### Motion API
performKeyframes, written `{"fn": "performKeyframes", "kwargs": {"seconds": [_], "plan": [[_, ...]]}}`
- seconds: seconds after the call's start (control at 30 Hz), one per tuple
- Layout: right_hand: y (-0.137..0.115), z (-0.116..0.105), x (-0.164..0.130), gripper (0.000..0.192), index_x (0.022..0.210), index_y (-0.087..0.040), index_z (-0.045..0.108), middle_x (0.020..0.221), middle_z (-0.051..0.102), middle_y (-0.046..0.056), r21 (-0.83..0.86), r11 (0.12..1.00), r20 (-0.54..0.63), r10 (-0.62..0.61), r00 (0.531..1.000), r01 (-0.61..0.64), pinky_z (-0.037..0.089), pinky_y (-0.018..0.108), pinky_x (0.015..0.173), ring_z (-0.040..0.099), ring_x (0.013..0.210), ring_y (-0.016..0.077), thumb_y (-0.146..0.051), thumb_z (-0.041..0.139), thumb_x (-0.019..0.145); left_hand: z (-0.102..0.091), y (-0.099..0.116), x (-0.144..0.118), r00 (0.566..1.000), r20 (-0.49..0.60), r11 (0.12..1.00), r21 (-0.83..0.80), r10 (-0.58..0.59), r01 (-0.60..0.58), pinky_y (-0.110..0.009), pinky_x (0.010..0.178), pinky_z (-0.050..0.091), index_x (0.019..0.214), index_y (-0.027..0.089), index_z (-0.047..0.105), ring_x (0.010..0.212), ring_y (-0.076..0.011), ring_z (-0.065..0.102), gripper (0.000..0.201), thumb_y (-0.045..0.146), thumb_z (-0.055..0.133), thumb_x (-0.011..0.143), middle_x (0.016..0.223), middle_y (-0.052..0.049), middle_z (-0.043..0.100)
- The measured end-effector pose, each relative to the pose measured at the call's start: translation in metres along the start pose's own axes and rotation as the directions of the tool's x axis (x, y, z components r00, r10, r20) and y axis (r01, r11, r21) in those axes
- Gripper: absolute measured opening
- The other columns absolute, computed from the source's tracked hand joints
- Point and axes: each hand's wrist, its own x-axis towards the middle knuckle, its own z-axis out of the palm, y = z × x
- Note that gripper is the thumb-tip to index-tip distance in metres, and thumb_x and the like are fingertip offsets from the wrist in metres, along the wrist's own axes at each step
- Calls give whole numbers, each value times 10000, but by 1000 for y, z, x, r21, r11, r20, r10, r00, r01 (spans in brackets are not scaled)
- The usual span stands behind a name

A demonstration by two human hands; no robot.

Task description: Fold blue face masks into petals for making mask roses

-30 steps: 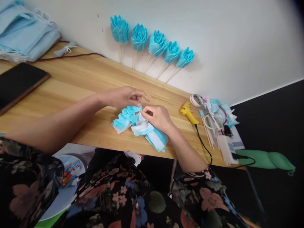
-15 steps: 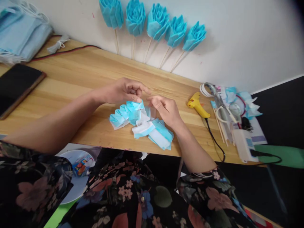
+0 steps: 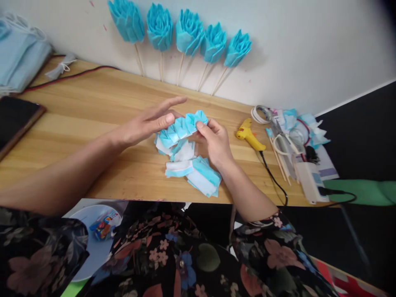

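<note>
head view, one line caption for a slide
Left hand and right hand hold a pleated blue strip over a wooden table.

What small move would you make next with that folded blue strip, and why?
Probably curl the folded blue strip inward from the end the right hand pinches: the left hand lies open against its other end, and five finished blue flowers lean on the wall.

Wooden table (image 3: 93, 107), folded blue-white pieces (image 3: 198, 175), yellow glue gun (image 3: 249, 135), phone (image 3: 15, 119), tape roll (image 3: 261, 113), mask stack (image 3: 18, 57)
</note>
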Motion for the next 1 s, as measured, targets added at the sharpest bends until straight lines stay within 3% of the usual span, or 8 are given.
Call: {"fn": "performKeyframes", "kwargs": {"seconds": [0.1, 0.2, 0.4, 0.57, 0.67, 0.8, 1.0], "plan": [[7, -3, 6, 404, 840, -223, 614, 791, 637, 13, 24, 999, -65, 24, 998, -22, 505, 302, 727, 598, 759, 145, -617, 559, 910, 1, -4, 4, 996, 92, 995, -100, -5, 14, -277, 784, 547, 1573, 230, 313, 1031, -230, 672, 913, 490, 766, 825, 1215, -134, 683], [11, -6, 9, 410, 882, -224, 626, 856, 676, 32, 86, 995, -68, 61, 996, -55, 525, 314, 755, 632, 816, 161, -630, 573, 893, 3, -6, 7, 996, 90, 994, -102, -27, 36, -233, 733, 541, 1557, 236, 338, 931, -174, 682, 902, 350, 809, 797, 1147, -108, 702], [7, -5, 8, 521, 1091, -235, 617, 1052, 726, 70, 175, 983, 98, 30, 995, -47, 571, 366, 845, 692, 950, 197, -705, 511, 894, 3, -6, 9, 998, 54, 997, -70, 21, -18, -197, 638, 513, 1483, 210, 463, 745, -113, 644, 737, 212, 765, 811, 929, -34, 694], [0, 2, 3, 586, 1196, -277, 614, 1048, 735, 27, 264, 962, 179, 23, 984, -71, 581, 349, 877, 700, 970, 199, -630, 757, 750, 8, -17, 11, 996, 25, 985, -155, 85, -80, -205, 652, 515, 1507, 233, 433, 773, -127, 665, 804, 180, 791, 789, 952, -44, 696], [0, 3, 3, 644, 1264, -309, 600, 1004, 741, -7, 317, 943, 131, 60, 990, -99, 594, 352, 863, 696, 927, 188, -515, 835, 701, 11, -23, 12, 996, 15, 970, -231, 83, -78, -244, 708, 541, 1558, 279, 345, 825, -158, 693, 949, 206, 841, 752, 1048, -77, 711], [2, 0, 6, 644, 1279, -341, 605, 991, 744, -32, 340, 939, 23, 43, 999, -48, 600, 374, 887, 696, 917, 181, -446, 846, 691, 12, -27, 12, 998, 57, 971, -241, 27, -12, -304, 755, 565, 1588, 285, 293, 869, -208, 720, 1074, 232, 892, 698, 1112, -117, 719], [6, -5, 14, 551, 1169, -326, 651, 1007, 745, -34, 417, 909, -105, 50, 993, -2, 584, 349, 897, 694, 955, 171, -403, 862, 665, 8, -28, 10, 993, 112, 993, -108, -32, 44, -284, 675, 547, 1573, 265, 345, 798, -191, 707, 919, 236, 811, 782, 1077, -104, 748]]}}
